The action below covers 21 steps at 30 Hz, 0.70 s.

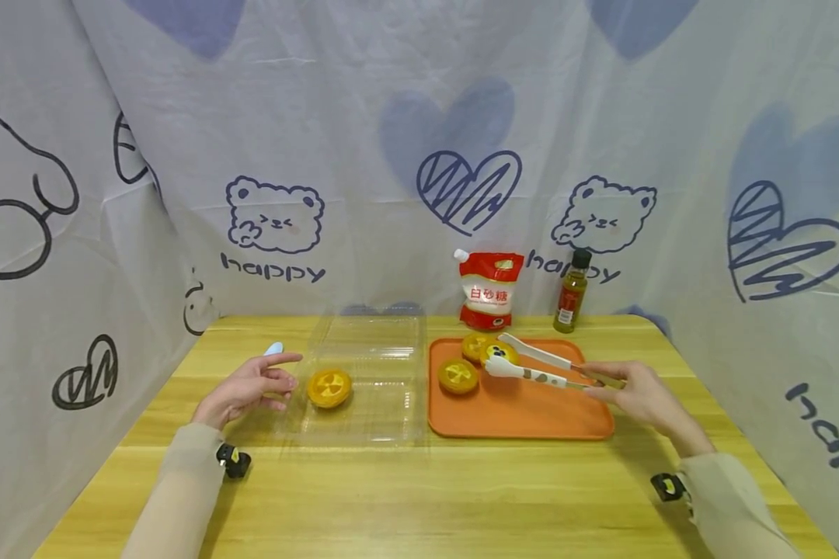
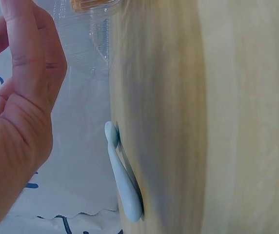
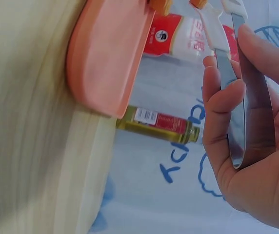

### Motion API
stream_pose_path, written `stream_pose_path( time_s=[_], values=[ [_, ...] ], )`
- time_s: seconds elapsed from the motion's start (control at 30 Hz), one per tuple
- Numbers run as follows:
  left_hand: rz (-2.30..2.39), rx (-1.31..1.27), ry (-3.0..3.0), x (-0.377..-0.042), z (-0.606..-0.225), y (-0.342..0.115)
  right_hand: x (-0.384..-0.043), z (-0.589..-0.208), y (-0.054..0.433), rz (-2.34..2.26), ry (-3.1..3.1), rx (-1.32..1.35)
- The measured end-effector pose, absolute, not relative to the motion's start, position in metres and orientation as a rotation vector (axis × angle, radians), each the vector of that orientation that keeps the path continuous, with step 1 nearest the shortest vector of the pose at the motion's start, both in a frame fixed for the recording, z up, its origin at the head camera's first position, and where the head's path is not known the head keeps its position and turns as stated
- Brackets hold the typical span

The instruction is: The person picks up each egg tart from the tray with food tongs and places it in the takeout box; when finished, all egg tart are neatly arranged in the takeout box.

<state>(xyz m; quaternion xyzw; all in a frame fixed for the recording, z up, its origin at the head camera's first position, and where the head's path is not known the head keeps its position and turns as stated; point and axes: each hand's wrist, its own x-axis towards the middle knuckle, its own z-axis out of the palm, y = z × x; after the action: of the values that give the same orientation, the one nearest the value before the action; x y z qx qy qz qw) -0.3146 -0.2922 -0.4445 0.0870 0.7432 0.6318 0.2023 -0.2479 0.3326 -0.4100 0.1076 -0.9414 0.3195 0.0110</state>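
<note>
Head view, and it's the right hand [image 1: 632, 388] with the tongs [image 1: 545, 378], reaching in from the tray's right end! Over on the right wrist view, the thumb lies along one metal arm and curled fingers along the other: a firm hold, half closed, with the arms standing apart. Out at the far end, the white tips sit on either side of the berry tart [image 1: 501, 353], well to the left of that hand; whether they touch it, I can't tell.

That tart lies on the orange tray [image 1: 510, 415], up towards the back, with a plain tart [image 1: 471, 346] right beside it and a front tart [image 1: 457, 376] nearer the person.

Across to the left hand [image 1: 252, 384]: fingers loosely spread, nothing in them, hovering by the left edge of the clear box [image 1: 384, 407]. Inside, just right of those fingertips, sits a lone tart [image 1: 329, 387]. The berry tart is well off to this hand's right, beyond the box. Left wrist view picks up a pale blue utensil [image 2: 124, 178] on the table [image 1: 391, 505], near the hand. Behind the tray stand the sugar bag [image 1: 489, 291] and, further right, the bottle [image 1: 570, 299].
</note>
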Motion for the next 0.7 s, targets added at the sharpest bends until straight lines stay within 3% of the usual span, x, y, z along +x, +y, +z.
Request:
stream_pose_path(
  time_s=[0.7],
  values=[
    [1.771, 0.254, 2.073, -0.314, -0.447, -0.293, -0.262, -0.405, 0.278, 1.125, -2.946, 0.404]
  ],
)
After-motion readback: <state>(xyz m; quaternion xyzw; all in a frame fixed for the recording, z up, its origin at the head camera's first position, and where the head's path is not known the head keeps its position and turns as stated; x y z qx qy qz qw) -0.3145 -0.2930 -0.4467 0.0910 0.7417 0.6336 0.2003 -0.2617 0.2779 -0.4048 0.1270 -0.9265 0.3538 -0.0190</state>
